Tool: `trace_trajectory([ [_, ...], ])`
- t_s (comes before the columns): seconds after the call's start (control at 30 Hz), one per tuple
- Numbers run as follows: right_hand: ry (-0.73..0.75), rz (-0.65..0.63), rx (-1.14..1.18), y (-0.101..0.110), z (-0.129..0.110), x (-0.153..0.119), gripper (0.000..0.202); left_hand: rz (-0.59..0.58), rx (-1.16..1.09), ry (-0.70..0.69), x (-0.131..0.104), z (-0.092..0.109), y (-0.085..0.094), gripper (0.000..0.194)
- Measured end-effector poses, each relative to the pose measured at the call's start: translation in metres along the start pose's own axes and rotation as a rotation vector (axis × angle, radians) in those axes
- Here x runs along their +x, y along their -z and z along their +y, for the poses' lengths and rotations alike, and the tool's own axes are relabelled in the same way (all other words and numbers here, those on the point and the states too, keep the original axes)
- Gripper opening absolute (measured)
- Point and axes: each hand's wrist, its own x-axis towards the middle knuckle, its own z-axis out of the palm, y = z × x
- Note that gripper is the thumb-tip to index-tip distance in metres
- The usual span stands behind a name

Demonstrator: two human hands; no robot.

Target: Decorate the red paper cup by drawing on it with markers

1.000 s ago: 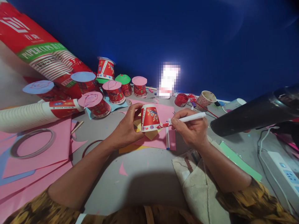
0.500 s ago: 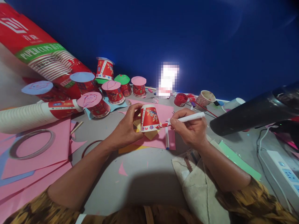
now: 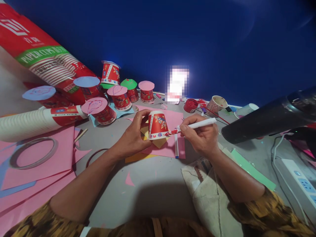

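A red and white paper cup (image 3: pixel 158 123) is tilted upside down in my left hand (image 3: pixel 135 135), thumb at its lower rim and fingers behind. Small blue and red flower marks run along the white band at its wide end. My right hand (image 3: pixel 201 135) grips a white marker (image 3: pixel 202 123); its red-stained tip touches or nearly touches the band's right side. Beneath the hands lie pink paper (image 3: pixel 163 151) and yellow paper pieces (image 3: pixel 160 142). Another white marker (image 3: pixel 176 146) with a blue end rests on the pink sheet.
At the back left stand several upturned cups with paper discs, such as a pink-topped cup (image 3: pixel 98 110). A cup stack (image 3: pixel 27 121), a tape roll (image 3: pixel 14 158) and a paper-cup bag (image 3: pixel 44 42) are further left. On the right are a black cylinder (image 3: pixel 259 115), a cloth (image 3: pixel 209 197) and a power strip (image 3: pixel 300 177).
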Motion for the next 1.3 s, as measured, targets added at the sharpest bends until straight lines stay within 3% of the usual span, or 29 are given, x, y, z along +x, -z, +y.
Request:
trace_trajectory([
  [1.3,-0.044,-0.012,0.059,0.0023,0.0016,0.0021,0.013,-0.013,-0.008,0.035,0.0002,-0.0036,-0.0003,0.079],
])
